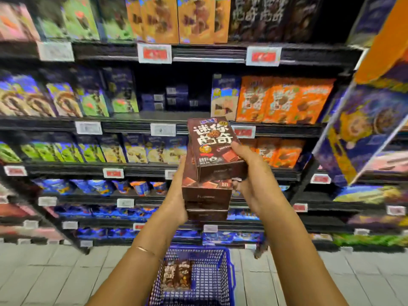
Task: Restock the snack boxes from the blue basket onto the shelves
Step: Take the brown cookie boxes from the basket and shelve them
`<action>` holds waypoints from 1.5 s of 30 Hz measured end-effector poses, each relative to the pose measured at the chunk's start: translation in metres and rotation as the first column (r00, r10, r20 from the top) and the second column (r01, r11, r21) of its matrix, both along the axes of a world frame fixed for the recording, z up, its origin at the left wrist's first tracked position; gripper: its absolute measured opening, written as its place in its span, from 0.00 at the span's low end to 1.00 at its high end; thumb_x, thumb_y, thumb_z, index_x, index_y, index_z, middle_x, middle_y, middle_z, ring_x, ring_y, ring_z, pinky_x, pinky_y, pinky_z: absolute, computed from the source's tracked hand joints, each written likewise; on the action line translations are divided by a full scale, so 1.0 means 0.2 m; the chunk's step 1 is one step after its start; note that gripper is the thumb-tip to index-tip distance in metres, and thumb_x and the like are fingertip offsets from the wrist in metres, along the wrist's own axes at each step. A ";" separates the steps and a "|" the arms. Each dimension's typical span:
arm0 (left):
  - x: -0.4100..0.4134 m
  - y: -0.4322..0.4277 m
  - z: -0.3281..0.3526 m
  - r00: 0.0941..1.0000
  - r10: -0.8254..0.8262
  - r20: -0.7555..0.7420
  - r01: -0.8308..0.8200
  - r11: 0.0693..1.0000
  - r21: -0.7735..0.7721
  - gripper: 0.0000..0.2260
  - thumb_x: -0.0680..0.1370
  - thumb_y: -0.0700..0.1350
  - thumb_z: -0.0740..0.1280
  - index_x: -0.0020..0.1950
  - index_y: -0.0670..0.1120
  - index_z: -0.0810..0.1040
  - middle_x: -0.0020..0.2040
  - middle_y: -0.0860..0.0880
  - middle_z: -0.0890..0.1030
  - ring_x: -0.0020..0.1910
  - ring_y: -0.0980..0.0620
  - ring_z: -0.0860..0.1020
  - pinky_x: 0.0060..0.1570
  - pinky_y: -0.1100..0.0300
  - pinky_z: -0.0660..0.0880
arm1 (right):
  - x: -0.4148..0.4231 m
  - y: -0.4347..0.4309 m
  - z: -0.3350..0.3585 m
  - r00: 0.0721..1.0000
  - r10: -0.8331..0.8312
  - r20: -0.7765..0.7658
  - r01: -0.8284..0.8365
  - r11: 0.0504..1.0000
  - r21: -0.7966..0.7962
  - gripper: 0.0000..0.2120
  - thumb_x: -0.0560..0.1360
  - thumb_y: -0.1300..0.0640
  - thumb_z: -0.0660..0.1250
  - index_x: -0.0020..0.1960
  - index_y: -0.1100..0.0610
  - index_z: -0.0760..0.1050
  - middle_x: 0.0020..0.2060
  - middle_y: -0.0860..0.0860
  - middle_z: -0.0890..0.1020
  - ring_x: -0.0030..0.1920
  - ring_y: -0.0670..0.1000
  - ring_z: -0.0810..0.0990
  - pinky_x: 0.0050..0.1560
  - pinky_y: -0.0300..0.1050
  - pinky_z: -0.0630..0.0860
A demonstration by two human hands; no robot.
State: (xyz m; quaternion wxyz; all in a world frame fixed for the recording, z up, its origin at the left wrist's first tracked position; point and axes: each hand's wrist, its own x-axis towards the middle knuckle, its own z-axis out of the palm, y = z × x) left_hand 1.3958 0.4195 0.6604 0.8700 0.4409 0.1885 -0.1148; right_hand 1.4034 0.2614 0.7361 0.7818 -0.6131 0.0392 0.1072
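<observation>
Fingers (237,186) of the right hand (254,173) wrap the top brown box (212,142), tilted against the stack of boxes (206,195) that the left hand (176,202) clasps from the left, above the blue basket (223,272).

Top brown box (215,149): large white characters 迷你曲奇. Box beneath (206,184): white mark resembling "2:1", unclear. Dark boxes (260,16), top shelf: 曲奇, blurred. Price tags (154,53): illegible.

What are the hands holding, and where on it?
A stack of brown snack boxes. Left hand grips the stack's left side; right hand grips the top box at its lower right corner.
</observation>
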 end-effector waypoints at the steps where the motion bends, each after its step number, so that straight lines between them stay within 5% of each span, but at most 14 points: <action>1: 0.02 -0.03 0.05 1.000 -0.008 0.007 0.008 1.000 0.000 0.33 0.78 0.74 0.62 0.51 0.48 0.91 0.49 0.42 0.89 0.45 0.40 0.89 0.44 0.44 0.86 | 0.01 -0.03 0.04 1.000 -0.006 0.020 0.006 1.000 0.007 0.29 0.61 0.36 0.74 0.55 0.52 0.83 0.58 0.51 0.85 0.62 0.60 0.82 0.64 0.64 0.76; 4: 0.06 -0.12 0.19 0.999 -0.030 0.020 0.030 0.999 -0.015 0.35 0.79 0.75 0.59 0.52 0.47 0.91 0.48 0.42 0.89 0.43 0.40 0.88 0.43 0.42 0.86 | 0.05 -0.10 0.15 0.998 0.006 0.063 -0.008 1.000 0.023 0.26 0.63 0.37 0.73 0.55 0.52 0.84 0.55 0.52 0.87 0.60 0.61 0.83 0.55 0.59 0.77; 7: 0.10 -0.22 0.31 0.999 -0.037 0.036 0.037 0.999 -0.019 0.37 0.79 0.75 0.58 0.49 0.45 0.91 0.48 0.40 0.89 0.43 0.39 0.89 0.42 0.45 0.86 | 0.09 -0.19 0.26 0.991 0.059 0.119 -0.061 0.998 0.011 0.16 0.67 0.38 0.71 0.47 0.47 0.86 0.49 0.49 0.88 0.48 0.54 0.85 0.40 0.47 0.75; 11: 0.16 -0.34 0.42 0.998 -0.036 0.051 0.036 0.999 -0.016 0.37 0.78 0.75 0.61 0.55 0.44 0.90 0.54 0.39 0.88 0.47 0.38 0.88 0.49 0.41 0.86 | 0.16 -0.34 0.34 0.983 0.081 0.164 -0.086 0.996 0.021 0.20 0.67 0.38 0.70 0.52 0.50 0.82 0.45 0.48 0.87 0.38 0.48 0.81 0.26 0.38 0.68; 15: 0.23 -0.47 0.45 0.998 -0.055 0.035 0.056 0.998 -0.005 0.36 0.77 0.74 0.63 0.56 0.41 0.88 0.56 0.39 0.86 0.51 0.37 0.86 0.58 0.42 0.81 | 0.23 -0.46 0.38 0.978 0.081 0.191 -0.097 0.993 0.073 0.21 0.68 0.39 0.71 0.56 0.50 0.82 0.47 0.48 0.87 0.38 0.46 0.82 0.26 0.37 0.67; 19: 0.30 -0.51 0.45 0.999 -0.037 0.026 0.038 0.998 -0.052 0.35 0.77 0.74 0.63 0.44 0.44 0.91 0.47 0.40 0.89 0.42 0.38 0.88 0.41 0.43 0.85 | 0.31 -0.51 0.40 0.980 0.051 0.194 -0.066 0.995 0.073 0.26 0.67 0.38 0.71 0.60 0.51 0.80 0.50 0.49 0.87 0.42 0.49 0.83 0.30 0.40 0.71; 25: 0.45 -0.45 0.46 0.999 -0.019 0.051 0.019 1.000 -0.014 0.30 0.79 0.70 0.66 0.39 0.45 0.91 0.41 0.42 0.89 0.37 0.41 0.88 0.36 0.46 0.85 | 0.42 -0.47 0.44 0.967 0.005 0.254 -0.036 0.993 0.116 0.19 0.65 0.40 0.72 0.52 0.49 0.82 0.47 0.48 0.87 0.41 0.48 0.83 0.29 0.40 0.70; 33: 0.63 -0.26 0.49 0.994 -0.091 0.067 0.093 0.995 -0.038 0.34 0.80 0.71 0.63 0.39 0.44 0.90 0.42 0.41 0.89 0.36 0.40 0.88 0.35 0.44 0.85 | 0.54 -0.30 0.49 0.945 -0.116 0.307 0.077 0.987 0.138 0.18 0.70 0.47 0.68 0.58 0.51 0.81 0.55 0.53 0.86 0.56 0.56 0.84 0.52 0.53 0.79; 39: 0.73 -0.18 0.52 0.992 -0.110 0.066 0.112 0.993 -0.030 0.33 0.77 0.74 0.65 0.45 0.45 0.91 0.49 0.39 0.89 0.44 0.37 0.89 0.40 0.42 0.85 | 0.63 -0.26 0.55 0.929 -0.066 0.365 0.039 0.996 0.081 0.18 0.72 0.51 0.66 0.60 0.53 0.80 0.52 0.54 0.86 0.43 0.47 0.83 0.34 0.40 0.77; 43: 0.76 -0.20 0.53 0.994 -0.094 0.056 0.095 0.995 -0.022 0.35 0.74 0.75 0.68 0.54 0.44 0.90 0.57 0.38 0.87 0.54 0.33 0.87 0.52 0.35 0.83 | 0.70 -0.27 0.60 0.911 -0.018 0.413 0.003 0.999 0.037 0.21 0.68 0.52 0.66 0.61 0.53 0.80 0.49 0.49 0.86 0.44 0.47 0.83 0.37 0.43 0.78; 45: 0.78 -0.21 0.53 0.996 -0.072 0.052 0.073 0.997 -0.017 0.34 0.74 0.76 0.68 0.52 0.45 0.91 0.55 0.39 0.88 0.52 0.33 0.87 0.50 0.35 0.84 | 0.74 -0.28 0.63 0.898 -0.009 0.439 -0.006 0.999 0.034 0.21 0.69 0.53 0.66 0.61 0.54 0.80 0.51 0.51 0.87 0.47 0.51 0.83 0.41 0.50 0.77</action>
